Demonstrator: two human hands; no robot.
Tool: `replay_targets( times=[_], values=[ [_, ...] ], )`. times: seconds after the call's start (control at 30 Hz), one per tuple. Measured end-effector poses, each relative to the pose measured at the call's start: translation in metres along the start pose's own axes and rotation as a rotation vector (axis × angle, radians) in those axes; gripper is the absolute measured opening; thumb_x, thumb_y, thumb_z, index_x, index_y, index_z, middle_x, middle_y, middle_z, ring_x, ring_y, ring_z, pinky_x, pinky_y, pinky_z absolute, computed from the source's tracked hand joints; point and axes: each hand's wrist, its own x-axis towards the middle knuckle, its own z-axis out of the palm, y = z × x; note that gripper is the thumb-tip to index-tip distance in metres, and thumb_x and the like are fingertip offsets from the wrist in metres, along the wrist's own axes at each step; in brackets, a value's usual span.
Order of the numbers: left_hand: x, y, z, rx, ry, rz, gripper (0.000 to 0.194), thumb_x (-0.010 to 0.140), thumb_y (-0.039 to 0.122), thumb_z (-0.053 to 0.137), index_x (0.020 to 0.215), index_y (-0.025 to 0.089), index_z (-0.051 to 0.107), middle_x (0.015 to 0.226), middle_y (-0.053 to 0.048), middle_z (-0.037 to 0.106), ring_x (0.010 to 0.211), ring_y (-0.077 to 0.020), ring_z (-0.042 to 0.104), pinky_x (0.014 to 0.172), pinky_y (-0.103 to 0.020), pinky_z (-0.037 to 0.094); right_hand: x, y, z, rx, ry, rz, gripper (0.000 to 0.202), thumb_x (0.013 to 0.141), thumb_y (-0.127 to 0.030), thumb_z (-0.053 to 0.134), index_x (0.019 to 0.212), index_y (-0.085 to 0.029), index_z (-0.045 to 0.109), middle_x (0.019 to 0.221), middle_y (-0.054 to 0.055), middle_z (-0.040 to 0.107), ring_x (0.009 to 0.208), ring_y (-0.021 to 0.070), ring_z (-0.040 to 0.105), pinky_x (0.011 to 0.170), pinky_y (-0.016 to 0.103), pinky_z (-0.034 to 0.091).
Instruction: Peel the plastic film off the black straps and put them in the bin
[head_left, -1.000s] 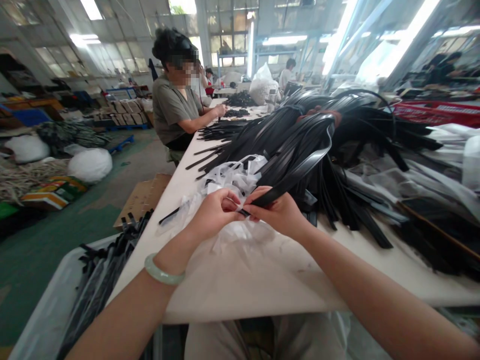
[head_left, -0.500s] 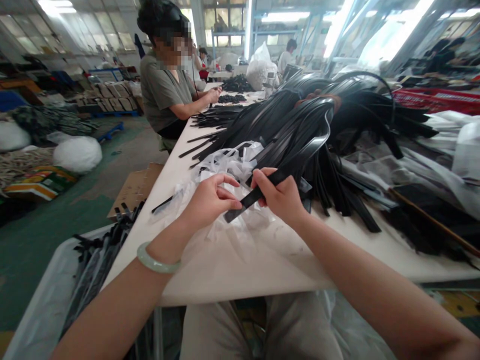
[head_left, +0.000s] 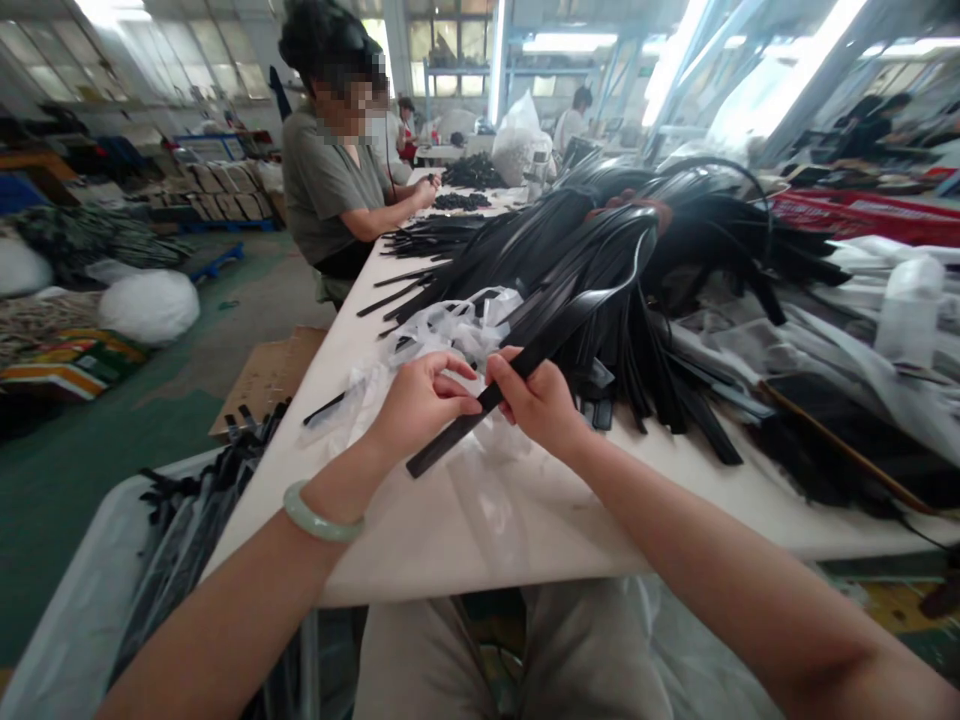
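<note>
A flat black strip (head_left: 448, 447) slants across the middle, its free end pointing down and left toward me. My right hand (head_left: 538, 402) is closed around it, with the thumb on top. The thumb and fingertips of my left hand (head_left: 424, 405) pinch at the strip's left edge, just below the right hand. Under both hands lies a crumpled heap of clear plastic film (head_left: 450, 330), and a translucent ribbon of film (head_left: 487, 520) trails toward the table's front. The strip runs up to a large bundle of black strips (head_left: 555, 250) on the table.
The white table (head_left: 405, 560) ends in front of my lap. At lower left stands a translucent bin (head_left: 82, 590) with more black strips. A co-worker (head_left: 330, 190) sits along the table's left side. Plastic bags (head_left: 911, 310) and a red crate (head_left: 847, 215) are at right.
More of the black strip now sticks out below my hands, its end further down and left. My right hand has shifted slightly left. A ribbon of film shows more clearly on the table.
</note>
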Motion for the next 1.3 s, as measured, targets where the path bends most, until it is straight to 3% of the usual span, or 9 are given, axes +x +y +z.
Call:
replay_targets(
  times=[0.13,0.27,0.33,0.5,0.63,0.7,0.87,1.07,1.3],
  values=[
    [0.001,0.002,-0.004,-0.078,-0.147,-0.052,0.041,0.072,0.034,0.075,0.104,0.013,0.059,0.083,-0.007,0.072,0.075,-0.0189,0.069,0.063,-0.025,0.051,0.003,-0.003,-0.004,0.032,0.11,0.009,0.037,0.094,-0.048,0.048,0.075,-0.017,0.054,0.044,-0.006,0.043,0.035,0.0069,0.04,0.034,0.018,0.027],
    [0.0,0.009,-0.007,-0.056,-0.308,-0.122,0.019,0.081,0.029,0.063,0.086,0.011,0.061,0.074,-0.007,0.07,0.065,-0.0159,0.067,0.059,-0.024,0.049,0.004,-0.007,-0.005,0.026,0.109,0.006,0.036,0.094,-0.048,0.047,0.076,-0.017,0.053,0.045,-0.006,0.043,0.036,0.0073,0.04,0.036,0.019,0.028],
    [-0.002,0.013,-0.004,-0.066,-0.269,-0.105,0.014,0.078,0.023,0.062,0.087,0.012,0.059,0.068,-0.005,0.069,0.059,-0.0148,0.065,0.056,-0.023,0.048,0.001,-0.007,-0.001,0.011,0.041,0.015,0.037,0.095,-0.048,0.045,0.075,-0.017,0.052,0.044,-0.006,0.043,0.036,0.0073,0.039,0.037,0.019,0.027],
    [-0.005,0.016,0.001,-0.133,-0.238,-0.035,0.03,0.077,0.02,0.064,0.102,0.015,0.048,0.066,-0.001,0.067,0.055,-0.0156,0.063,0.057,-0.027,0.049,0.001,-0.01,-0.003,0.057,-0.044,0.046,0.038,0.093,-0.047,0.049,0.072,-0.016,0.053,0.045,-0.005,0.042,0.038,0.007,0.039,0.037,0.019,0.026],
    [-0.005,0.019,-0.001,0.0,-0.193,-0.011,0.031,0.081,0.019,0.056,0.11,0.016,0.045,0.062,0.003,0.061,0.049,-0.0128,0.056,0.052,-0.024,0.043,0.012,-0.017,-0.018,0.301,0.298,0.154,0.038,0.086,-0.051,0.057,0.072,-0.017,0.053,0.049,-0.007,0.04,0.036,0.0056,0.035,0.033,0.018,0.022],
    [-0.006,0.022,0.001,0.141,-0.13,0.048,0.025,0.086,0.021,0.05,0.11,0.016,0.048,0.061,0.004,0.057,0.049,-0.0118,0.051,0.051,-0.023,0.039,0.013,-0.017,-0.018,0.282,0.402,0.145,0.039,0.087,-0.053,0.056,0.071,-0.017,0.051,0.051,-0.007,0.038,0.038,0.0054,0.036,0.034,0.017,0.025],
    [-0.007,0.022,0.003,0.488,0.001,0.259,0.028,0.093,0.022,0.038,0.117,0.018,0.052,0.068,0.001,0.057,0.064,-0.0154,0.056,0.063,-0.026,0.041,0.005,-0.015,-0.005,0.076,0.113,-0.001,0.039,0.093,-0.049,0.048,0.072,-0.017,0.052,0.046,-0.006,0.042,0.039,0.0063,0.039,0.038,0.018,0.028],
    [-0.004,0.018,-0.008,0.856,0.107,0.331,0.038,0.098,0.029,0.028,0.128,0.019,0.049,0.1,-0.01,0.068,0.085,-0.0261,0.065,0.073,-0.035,0.043,0.008,-0.019,-0.011,0.175,0.286,0.073,0.04,0.087,-0.053,0.056,0.076,-0.015,0.058,0.041,-0.006,0.044,0.033,0.0066,0.037,0.035,0.019,0.024],
    [-0.009,0.007,0.001,1.072,0.177,0.373,0.039,0.099,0.028,0.023,0.128,0.019,0.047,0.096,-0.011,0.071,0.082,-0.0289,0.067,0.068,-0.037,0.044,-0.008,-0.013,0.011,0.077,0.054,0.012,0.036,0.092,-0.046,0.053,0.074,-0.015,0.06,0.045,-0.002,0.052,0.039,0.0083,0.046,0.038,0.019,0.034]
  ],
)
